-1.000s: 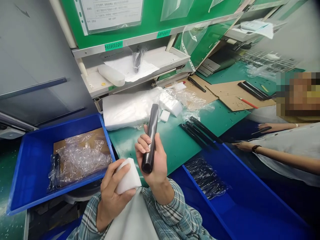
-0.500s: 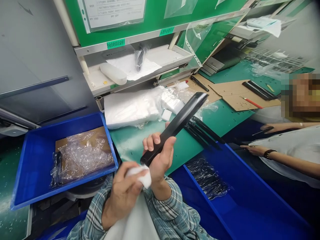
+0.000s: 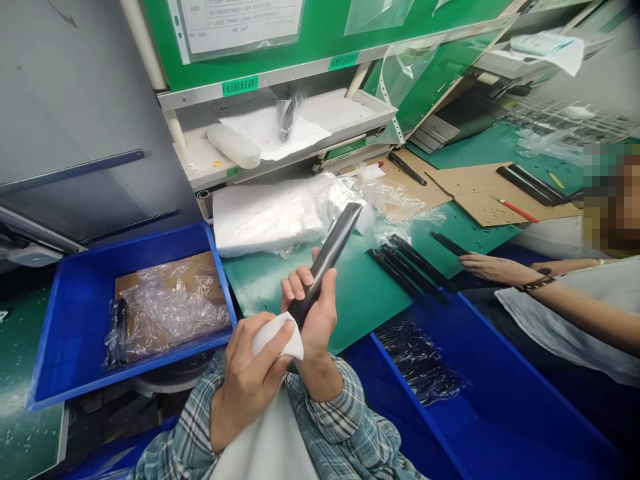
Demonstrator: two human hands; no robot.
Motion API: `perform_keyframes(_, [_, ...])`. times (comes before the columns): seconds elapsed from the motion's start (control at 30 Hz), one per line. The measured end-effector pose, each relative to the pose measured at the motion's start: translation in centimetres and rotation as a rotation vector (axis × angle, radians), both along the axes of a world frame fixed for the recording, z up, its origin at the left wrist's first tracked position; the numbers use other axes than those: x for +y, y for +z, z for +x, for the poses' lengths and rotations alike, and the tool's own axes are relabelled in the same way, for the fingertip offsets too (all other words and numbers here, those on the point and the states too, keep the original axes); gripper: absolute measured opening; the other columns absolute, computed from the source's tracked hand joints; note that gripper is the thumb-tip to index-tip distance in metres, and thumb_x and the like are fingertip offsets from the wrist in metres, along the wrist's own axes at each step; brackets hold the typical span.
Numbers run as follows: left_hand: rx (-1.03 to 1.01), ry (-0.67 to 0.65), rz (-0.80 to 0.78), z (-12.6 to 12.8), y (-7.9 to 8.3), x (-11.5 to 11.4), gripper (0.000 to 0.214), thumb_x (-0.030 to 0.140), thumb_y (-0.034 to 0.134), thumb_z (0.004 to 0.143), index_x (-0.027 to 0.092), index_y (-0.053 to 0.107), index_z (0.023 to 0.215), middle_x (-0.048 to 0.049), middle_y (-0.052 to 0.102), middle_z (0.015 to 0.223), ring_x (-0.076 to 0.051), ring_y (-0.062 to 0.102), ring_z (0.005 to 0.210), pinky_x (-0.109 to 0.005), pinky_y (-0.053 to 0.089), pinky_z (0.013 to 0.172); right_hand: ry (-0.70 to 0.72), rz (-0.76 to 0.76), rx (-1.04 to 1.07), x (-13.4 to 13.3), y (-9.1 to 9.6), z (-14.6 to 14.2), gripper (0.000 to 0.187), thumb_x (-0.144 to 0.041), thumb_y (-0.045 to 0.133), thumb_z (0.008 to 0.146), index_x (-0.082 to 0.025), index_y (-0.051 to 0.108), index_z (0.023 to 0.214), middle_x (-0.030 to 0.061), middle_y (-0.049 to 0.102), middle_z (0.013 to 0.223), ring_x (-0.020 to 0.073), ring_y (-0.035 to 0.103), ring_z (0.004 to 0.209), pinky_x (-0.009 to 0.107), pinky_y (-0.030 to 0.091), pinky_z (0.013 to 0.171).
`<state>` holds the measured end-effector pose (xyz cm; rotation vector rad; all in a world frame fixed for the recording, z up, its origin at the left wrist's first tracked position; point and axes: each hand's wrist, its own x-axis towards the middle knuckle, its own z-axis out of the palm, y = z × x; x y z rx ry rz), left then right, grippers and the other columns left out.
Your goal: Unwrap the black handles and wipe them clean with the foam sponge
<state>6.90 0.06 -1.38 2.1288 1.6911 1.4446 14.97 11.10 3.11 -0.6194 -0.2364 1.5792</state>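
Observation:
My right hand (image 3: 313, 313) is wrapped round the lower part of a long glossy black bar (image 3: 330, 257), which tilts up and to the right over the green mat (image 3: 360, 293). My left hand (image 3: 247, 383) pinches a white foam sponge (image 3: 280, 339) and presses it against the bar's lower end. Both wrists are in plaid sleeves. A white cloth lies over my lap below the hands.
A blue bin (image 3: 75, 320) on the left holds bubble wrap on cardboard. A second blue bin (image 3: 480, 400) on the right holds bagged black parts. Loose black bars (image 3: 410, 267) lie on the mat. A co-worker's hand (image 3: 493, 269) reaches onto the mat from the right. White foam sheets (image 3: 270, 217) are stacked behind.
The bar has swung from upright to leaning right. My left hand has brought the sponge up against its lower end. The co-worker's hand has moved onto the mat.

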Motion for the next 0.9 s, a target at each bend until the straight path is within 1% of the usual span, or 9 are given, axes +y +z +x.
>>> perform_keyframes(0.1, [-0.016,-0.069,-0.009,0.1,-0.3,-0.1,0.035,0.03,0.049,0.118,0.022,0.073,0.143,-0.0126,0.067,0.125,-0.021,0.068,0.111,-0.033,0.061,0.09,-0.039,0.03,-0.015,0.3,-0.3,0.0,0.024,-0.047,0.079,0.102,-0.033,0.071,0.121,-0.0069,0.042,0.077,0.0103,0.036,0.054,0.02,0.046,0.05])
perform_keyframes(0.2, [0.007,-0.131,0.025,-1.1,-0.7,-1.0,0.036,0.033,0.047,0.119,0.021,0.074,0.141,-0.0137,0.068,0.127,-0.022,0.069,0.116,-0.035,0.062,0.095,0.051,0.031,0.03,0.5,-1.1,0.6,0.028,-0.046,0.083,0.099,-0.03,0.072,0.119,-0.0074,0.043,0.077,0.009,0.036,0.054,0.019,0.046,0.052])
perform_keyframes(0.3, [-0.006,-0.076,0.023,-3.0,-1.8,-1.8,0.04,0.035,0.046,0.119,0.023,0.071,0.147,-0.0157,0.066,0.137,-0.024,0.068,0.124,-0.037,0.064,0.1,0.161,0.015,0.048,0.3,-2.2,1.3,0.03,-0.047,0.084,0.097,-0.028,0.074,0.117,-0.0064,0.049,0.078,0.0092,0.044,0.059,0.02,0.051,0.06])
perform_keyframes(0.37, [-0.035,-0.027,-0.003,-4.1,-2.7,-2.0,0.04,0.035,0.047,0.119,0.025,0.068,0.152,-0.015,0.065,0.142,-0.024,0.069,0.127,-0.037,0.065,0.101,0.212,0.01,0.033,-0.1,-3.0,1.7,0.032,-0.051,0.082,0.097,-0.028,0.076,0.118,-0.004,0.055,0.082,0.0114,0.052,0.066,0.024,0.056,0.068])
perform_keyframes(0.43, [-0.061,-0.007,-0.037,-4.9,-3.7,-2.0,0.041,0.036,0.049,0.118,0.027,0.066,0.155,-0.0141,0.064,0.143,-0.025,0.07,0.128,-0.037,0.066,0.101,0.246,0.007,0.017,-0.5,-3.7,1.9,0.034,-0.053,0.081,0.097,-0.028,0.077,0.12,-0.0024,0.058,0.085,0.0131,0.055,0.072,0.027,0.057,0.072])
perform_keyframes(0.53, [-0.088,0.001,-0.086,-5.5,-4.7,-2.2,0.042,0.037,0.052,0.117,0.029,0.065,0.156,-0.0136,0.066,0.144,-0.026,0.072,0.128,-0.037,0.066,0.102,0.273,-0.003,0.002,-1.0,-4.6,2.1,0.037,-0.053,0.081,0.097,-0.027,0.077,0.123,-0.0021,0.056,0.084,0.014,0.051,0.07,0.028,0.054,0.069])
perform_keyframes(0.73, [-0.144,0.042,-0.19,-5.8,-5.9,-2.5,0.04,0.041,0.058,0.115,0.031,0.069,0.152,-0.0114,0.07,0.141,-0.026,0.074,0.124,-0.036,0.065,0.103,0.317,-0.026,-0.013,-1.4,-6.2,2.4,0.04,-0.054,0.08,0.099,-0.028,0.079,0.129,-0.0001,0.055,0.086,0.0152,0.047,0.07,0.029,0.051,0.067])
perform_keyframes(0.83, [-0.184,0.088,-0.273,-5.8,-7.4,-2.7,0.041,0.044,0.061,0.112,0.032,0.07,0.15,-0.0102,0.07,0.144,-0.028,0.072,0.128,-0.039,0.063,0.107,0.337,-0.039,-0.027,-1.4,-7.0,2.2,0.043,-0.056,0.081,0.097,-0.027,0.079,0.129,0.0001,0.056,0.087,0.0148,0.046,0.068,0.029,0.05,0.066])
perform_keyframes(0.9, [-0.239,0.139,-0.387,-6.8,-8.8,-3.0,0.047,0.048,0.062,0.11,0.033,0.065,0.155,-0.0105,0.068,0.151,-0.031,0.069,0.135,-0.044,0.06,0.112,0.344,-0.042,-0.089,-1.1,-8.2,2.6,0.046,-0.059,0.08,0.097,-0.026,0.078,0.129,0.0005,0.057,0.088,0.0147,0.047,0.068,0.03,0.051,0.067])
